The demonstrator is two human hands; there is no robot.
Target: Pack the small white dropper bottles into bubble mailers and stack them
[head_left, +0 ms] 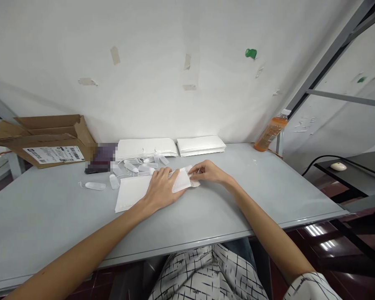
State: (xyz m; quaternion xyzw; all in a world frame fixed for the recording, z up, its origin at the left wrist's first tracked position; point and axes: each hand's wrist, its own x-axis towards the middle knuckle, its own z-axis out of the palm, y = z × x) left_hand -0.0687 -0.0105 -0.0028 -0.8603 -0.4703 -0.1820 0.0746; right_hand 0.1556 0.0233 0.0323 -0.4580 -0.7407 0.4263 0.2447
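A white padded envelope [133, 192] lies lengthwise on the grey table in front of me. My left hand [162, 187] rests across its middle and grips it. At the envelope's right end, my right hand [204, 171] has its fingers closed on the flap [194, 182]; the fingertips partly cover what they pinch. Behind and left of my left hand lie several small translucent plastic bottles [131, 166], some with thin cords. One such bottle [95, 186] lies apart at the left.
Against the wall stand two stacks of white envelopes [146, 146] [201, 145]. An open cardboard box [54, 143] is at the back left, beside a dark blurred object [101, 158]. An orange drink bottle [271, 132] leans at the back right. A mouse [338, 166] sits on another surface.
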